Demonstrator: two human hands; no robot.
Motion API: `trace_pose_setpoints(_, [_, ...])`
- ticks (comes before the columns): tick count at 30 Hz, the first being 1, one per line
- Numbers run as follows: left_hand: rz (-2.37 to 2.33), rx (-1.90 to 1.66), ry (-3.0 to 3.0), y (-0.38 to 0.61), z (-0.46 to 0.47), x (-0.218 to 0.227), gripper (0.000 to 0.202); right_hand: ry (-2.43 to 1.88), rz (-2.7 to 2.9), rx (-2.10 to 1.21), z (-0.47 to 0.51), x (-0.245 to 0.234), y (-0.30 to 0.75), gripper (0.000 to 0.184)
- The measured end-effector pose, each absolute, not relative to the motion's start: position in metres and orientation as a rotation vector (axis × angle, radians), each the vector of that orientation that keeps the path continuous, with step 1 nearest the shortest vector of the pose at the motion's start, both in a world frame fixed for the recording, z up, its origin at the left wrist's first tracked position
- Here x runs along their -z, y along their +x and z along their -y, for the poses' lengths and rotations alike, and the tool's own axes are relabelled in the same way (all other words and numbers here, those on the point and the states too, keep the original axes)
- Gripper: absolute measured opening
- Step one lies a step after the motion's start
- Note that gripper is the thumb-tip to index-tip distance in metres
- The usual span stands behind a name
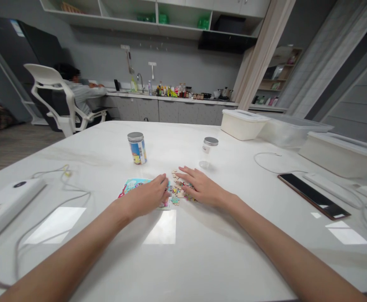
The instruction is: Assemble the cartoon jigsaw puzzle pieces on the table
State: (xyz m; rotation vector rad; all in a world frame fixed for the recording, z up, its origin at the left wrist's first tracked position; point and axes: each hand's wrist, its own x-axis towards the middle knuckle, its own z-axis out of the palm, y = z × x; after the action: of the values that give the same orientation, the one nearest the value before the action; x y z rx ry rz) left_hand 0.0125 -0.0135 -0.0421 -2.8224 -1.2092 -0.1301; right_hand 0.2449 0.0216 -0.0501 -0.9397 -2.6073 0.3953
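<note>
My right hand lies over a small heap of jigsaw puzzle pieces, palm down, with fingers spread apart and touching some of them. Left of the heap, my left hand rests above a colourful picture sheet and covers part of it. Its fingers are bent and close together; whatever is under their tips is hidden. Beyond the sheet stands a jar with a printed label and metal lid. A clear jar with a metal lid is upright beyond my right hand.
A white device with cables lies at left. At right are a dark phone-like device, a white cable and several lidded plastic boxes. A person sits near a white chair by the far counter.
</note>
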Motion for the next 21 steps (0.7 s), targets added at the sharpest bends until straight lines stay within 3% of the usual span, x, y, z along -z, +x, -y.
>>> trace_pose_setpoints(13, [1.470, 0.051, -2.432, 0.000, 0.003, 0.053, 0.037, -0.872, 2.688, -0.761, -0.011, 0.033, 0.264, 0.039])
trace_pose_setpoints(21, [1.255, 0.124, -2.677, 0.023, 0.005, 0.048, 0.039, -1.105, 2.610, -0.686, -0.028, 0.024, 0.288, 0.048])
